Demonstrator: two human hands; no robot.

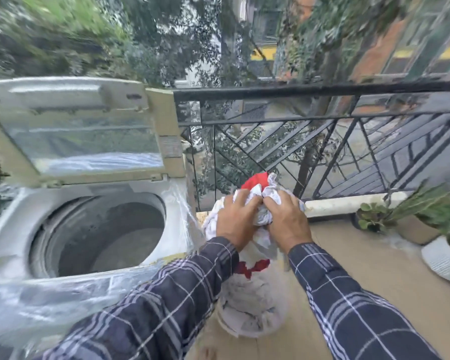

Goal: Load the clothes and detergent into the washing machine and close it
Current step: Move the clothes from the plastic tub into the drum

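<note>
A white top-loading washing machine (18, 211) stands at the left, wrapped in clear plastic, with its lid (83, 131) raised and its drum (102, 237) showing no clothes. To its right, my left hand (235, 219) and my right hand (287, 219) both grip a bundle of white and red clothes (260, 193), held up beside the machine's right edge. Below the bundle a white bucket (252, 320) on the floor holds more white cloth. No detergent is in view.
A black metal railing (322, 126) runs along the balcony's far edge. Potted plants (411, 216) and a white pot (442, 258) stand at the right on the tan floor (361, 261). Trees and buildings lie beyond the railing.
</note>
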